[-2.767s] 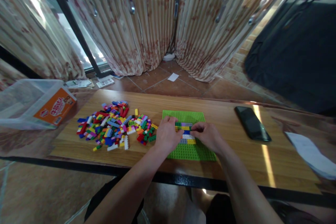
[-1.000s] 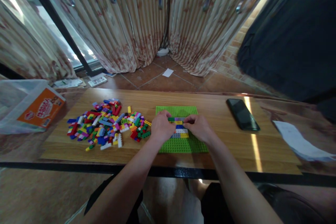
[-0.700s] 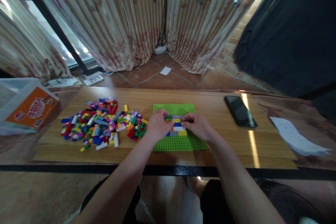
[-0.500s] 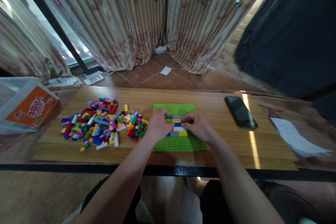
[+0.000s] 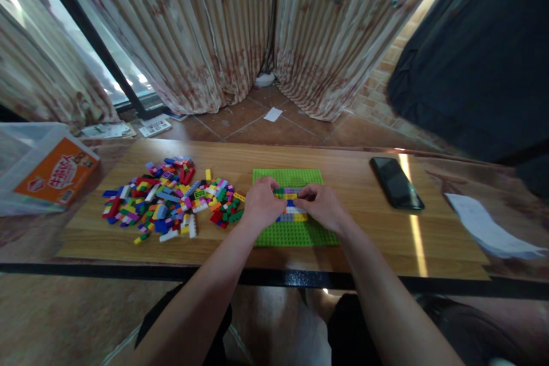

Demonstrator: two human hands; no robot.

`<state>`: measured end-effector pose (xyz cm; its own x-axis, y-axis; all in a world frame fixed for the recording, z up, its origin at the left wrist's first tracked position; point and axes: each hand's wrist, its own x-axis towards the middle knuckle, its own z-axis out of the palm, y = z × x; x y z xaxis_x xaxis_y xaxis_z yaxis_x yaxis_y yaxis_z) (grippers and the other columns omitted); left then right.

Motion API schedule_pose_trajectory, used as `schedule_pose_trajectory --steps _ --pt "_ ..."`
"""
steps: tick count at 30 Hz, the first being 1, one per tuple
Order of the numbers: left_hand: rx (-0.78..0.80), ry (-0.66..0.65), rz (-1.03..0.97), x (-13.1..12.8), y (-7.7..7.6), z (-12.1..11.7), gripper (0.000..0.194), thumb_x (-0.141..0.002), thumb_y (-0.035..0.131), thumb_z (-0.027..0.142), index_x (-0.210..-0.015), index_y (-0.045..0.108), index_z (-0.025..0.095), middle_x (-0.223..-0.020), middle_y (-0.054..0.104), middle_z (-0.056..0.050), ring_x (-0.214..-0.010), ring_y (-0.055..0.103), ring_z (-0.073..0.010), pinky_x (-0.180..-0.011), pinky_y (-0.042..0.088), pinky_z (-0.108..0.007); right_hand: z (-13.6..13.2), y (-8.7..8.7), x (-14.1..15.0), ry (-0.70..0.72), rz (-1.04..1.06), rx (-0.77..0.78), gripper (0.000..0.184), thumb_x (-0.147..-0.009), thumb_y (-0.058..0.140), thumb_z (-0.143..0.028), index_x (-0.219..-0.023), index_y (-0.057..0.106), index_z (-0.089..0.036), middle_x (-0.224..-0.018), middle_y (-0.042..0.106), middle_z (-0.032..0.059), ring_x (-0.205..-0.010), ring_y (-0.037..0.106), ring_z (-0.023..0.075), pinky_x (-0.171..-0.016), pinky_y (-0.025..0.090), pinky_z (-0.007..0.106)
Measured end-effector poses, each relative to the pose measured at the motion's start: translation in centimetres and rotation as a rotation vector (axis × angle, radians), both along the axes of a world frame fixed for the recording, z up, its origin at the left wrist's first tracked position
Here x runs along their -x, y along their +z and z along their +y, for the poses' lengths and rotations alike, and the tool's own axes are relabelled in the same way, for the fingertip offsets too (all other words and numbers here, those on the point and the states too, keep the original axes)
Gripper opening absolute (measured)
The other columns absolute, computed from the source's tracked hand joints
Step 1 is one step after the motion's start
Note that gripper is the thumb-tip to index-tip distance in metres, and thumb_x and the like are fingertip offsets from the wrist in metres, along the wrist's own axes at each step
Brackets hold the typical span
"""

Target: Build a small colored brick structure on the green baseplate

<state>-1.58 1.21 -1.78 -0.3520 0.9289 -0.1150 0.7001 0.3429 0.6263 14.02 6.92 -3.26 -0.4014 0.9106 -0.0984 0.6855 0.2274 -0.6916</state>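
Observation:
A green studded baseplate (image 5: 295,233) lies on the wooden table (image 5: 274,251) in front of me. On it stands a small stack of coloured bricks (image 5: 291,214), with yellow, blue, white and grey rows showing. My left hand (image 5: 265,205) rests curled at the stack's left end, fingertips pressed on the top row. My right hand (image 5: 322,206) pinches the same top row from the right. Both hands cover part of the build. A heap of loose coloured bricks (image 5: 169,201) lies just left of the baseplate.
A black phone (image 5: 397,182) lies to the right of the baseplate, white paper (image 5: 489,231) further right. A clear plastic box with an orange label (image 5: 55,171) sits at the far left. Curtains and tiled floor are beyond the table.
Both hands stay on the top row of the brick stack and have closed in slightly toward each other. The camera view has shifted a little; nothing else moved.

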Motion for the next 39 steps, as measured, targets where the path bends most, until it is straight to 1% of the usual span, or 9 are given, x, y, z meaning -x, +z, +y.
schedule_pose_trajectory --steps 4,12,19,24,28,32,37,39 --pt "-0.009 0.009 0.001 -0.1 -0.3 0.0 0.027 -0.069 0.07 0.017 -0.094 0.062 0.018 -0.103 0.067 -0.01 -0.094 0.063 -0.0235 -0.083 0.049 -0.034 -0.2 0.2 0.3 -0.019 -0.039 -0.026 0.011 -0.072 0.068 -0.029 -0.077 0.07 -0.019 -0.071 0.07 0.0026 -0.063 0.06 0.0146 -0.056 0.041 0.026" --pt "-0.039 0.018 0.016 -0.1 -1.1 0.1 0.028 -0.069 0.07 0.018 -0.095 0.061 0.019 -0.103 0.066 -0.009 -0.095 0.063 -0.0234 -0.083 0.049 -0.035 0.2 -0.5 0.3 -0.017 -0.017 -0.011 0.014 -0.071 0.069 -0.03 -0.078 0.071 -0.019 -0.073 0.07 0.0025 -0.064 0.06 0.0143 -0.055 0.041 0.025" --pt "-0.052 -0.033 -0.002 0.1 -0.5 -0.3 0.025 -0.072 0.069 0.019 -0.096 0.061 0.016 -0.102 0.065 -0.01 -0.095 0.062 -0.0228 -0.086 0.05 -0.036 0.1 -0.5 -0.1 0.008 0.027 0.001 0.012 -0.072 0.068 -0.03 -0.075 0.07 -0.019 -0.07 0.07 0.0018 -0.062 0.059 0.0138 -0.055 0.041 0.025" --pt "-0.134 -0.08 -0.081 0.7 -0.8 -0.7 0.022 -0.077 0.064 0.015 -0.099 0.063 0.015 -0.1 0.066 -0.009 -0.094 0.063 -0.0215 -0.087 0.051 -0.036 0.5 -0.8 -0.8 0.031 0.133 0.032 0.021 -0.078 0.062 -0.036 -0.079 0.073 -0.018 -0.074 0.072 0.0038 -0.066 0.062 0.0153 -0.06 0.043 0.026" --pt "-0.165 -0.051 -0.161 1.2 -1.3 -0.4 0.02 -0.081 0.057 0.011 -0.1 0.063 0.014 -0.098 0.067 -0.008 -0.093 0.064 -0.0204 -0.088 0.051 -0.035 1.2 -1.0 -1.2 -0.051 0.158 -0.002 0.028 -0.08 0.057 -0.039 -0.079 0.073 -0.016 -0.07 0.071 0.0043 -0.063 0.06 0.0161 -0.058 0.042 0.027" --pt "-0.188 -0.037 -0.126 0.8 -1.2 -0.4 0.021 -0.082 0.057 0.012 -0.102 0.063 0.014 -0.102 0.067 -0.009 -0.096 0.063 -0.0219 -0.091 0.051 -0.038 1.7 -1.0 -1.5 -0.156 0.199 -0.06 0.031 -0.079 0.057 -0.042 -0.079 0.073 -0.016 -0.069 0.069 0.0043 -0.062 0.06 0.0169 -0.057 0.042 0.028" --pt "-0.224 -0.102 -0.088 -0.2 -1.0 -0.8 0.025 -0.082 0.057 0.013 -0.106 0.062 0.014 -0.107 0.065 -0.01 -0.092 0.063 -0.0205 -0.088 0.053 -0.038 1.8 -0.9 -1.7 -0.192 0.247 -0.074 0.032 -0.079 0.057 -0.044 -0.076 0.073 -0.016 -0.067 0.068 0.0045 -0.062 0.06 0.0174 -0.058 0.044 0.028" --pt "-0.259 -0.146 -0.07 -0.6 -1.1 -1.0 0.028 -0.081 0.057 0.011 -0.108 0.062 0.014 -0.107 0.064 -0.009 -0.094 0.063 -0.0203 -0.09 0.053 -0.037 1.7 -0.9 -1.7 -0.199 0.246 -0.074 0.032 -0.078 0.058 -0.044 -0.077 0.073 -0.016 -0.069 0.069 0.0047 -0.062 0.06 0.0177 -0.059 0.045 0.028"
